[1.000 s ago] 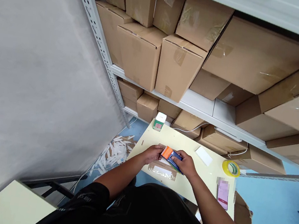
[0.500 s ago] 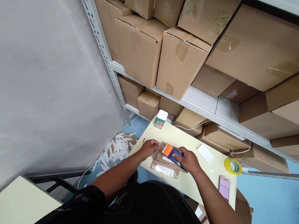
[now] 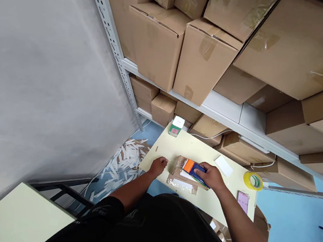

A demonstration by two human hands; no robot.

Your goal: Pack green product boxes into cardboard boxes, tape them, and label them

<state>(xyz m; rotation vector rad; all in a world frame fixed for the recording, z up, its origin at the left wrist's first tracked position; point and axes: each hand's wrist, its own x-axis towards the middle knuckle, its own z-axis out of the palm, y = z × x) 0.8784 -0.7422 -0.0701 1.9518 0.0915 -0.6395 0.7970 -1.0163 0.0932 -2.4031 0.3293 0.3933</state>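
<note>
Two hands, apart. Right hand (image 3: 209, 176) clamped on one orange-and-blue packet (image 3: 189, 165), thumb on top, most fingers hidden; packet sits over brown parcels (image 3: 178, 168) mid-table, count unclear from overlap. Left hand (image 3: 158, 166) curled, just left of parcels; can't tell if it grips anything. Table (image 3: 173, 141): one green-and-white box (image 3: 176, 126) far left, one white slab (image 3: 223, 165) far right, one tape roll (image 3: 258, 183) right, one phone (image 3: 242, 202) near right, screen unreadable. Both forearms stretched forward.

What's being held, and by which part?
The right hand holds an orange-and-blue item by its blue end; the left hand's hold can't be told.
</note>
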